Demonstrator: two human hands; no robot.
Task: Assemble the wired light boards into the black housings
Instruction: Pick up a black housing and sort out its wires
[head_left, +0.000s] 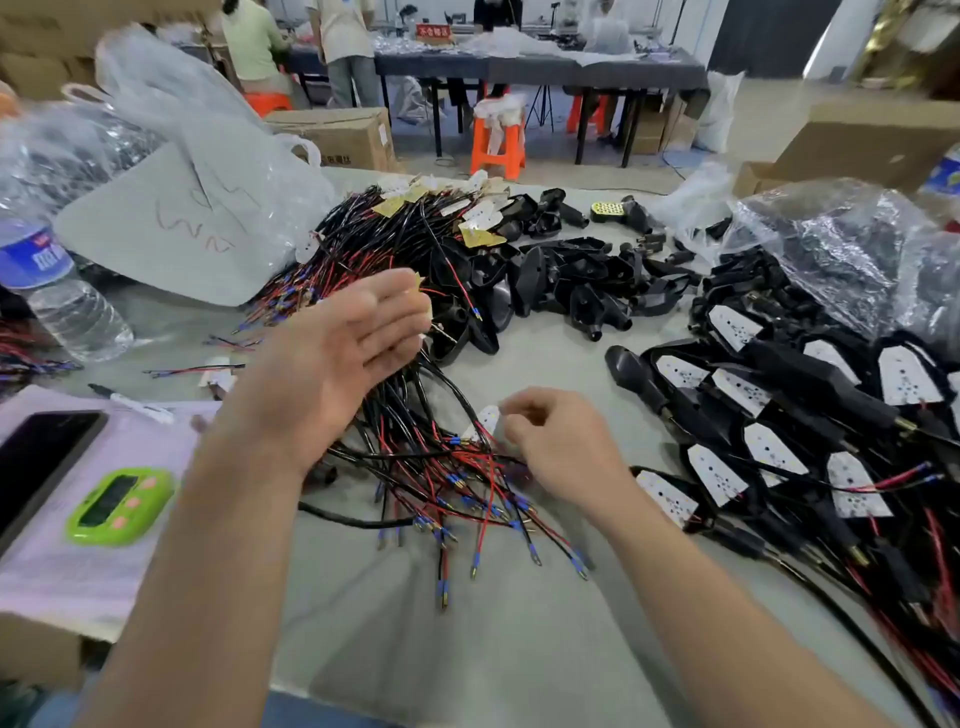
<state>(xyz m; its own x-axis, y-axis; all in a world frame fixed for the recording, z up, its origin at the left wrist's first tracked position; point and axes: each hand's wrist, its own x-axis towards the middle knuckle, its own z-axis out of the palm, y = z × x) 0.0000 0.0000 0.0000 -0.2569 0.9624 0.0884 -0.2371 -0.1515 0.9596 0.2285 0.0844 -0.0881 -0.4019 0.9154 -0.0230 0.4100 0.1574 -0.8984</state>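
Observation:
A heap of wired light boards with red and black leads runs from the table's middle back to the near centre. Empty black housings lie piled behind and to the right of it. At the right lie several finished housings with white boards set in them. My left hand hovers over the wire heap with straight fingers, blurred, holding nothing. My right hand rests low on the wire ends, its curled fingers pinching a white light board whose far part shows beyond the fingertips.
A water bottle lies at the left beside clear plastic bags. A phone and a green timer rest on a pink sheet at the near left. Bagged housings sit at the far right.

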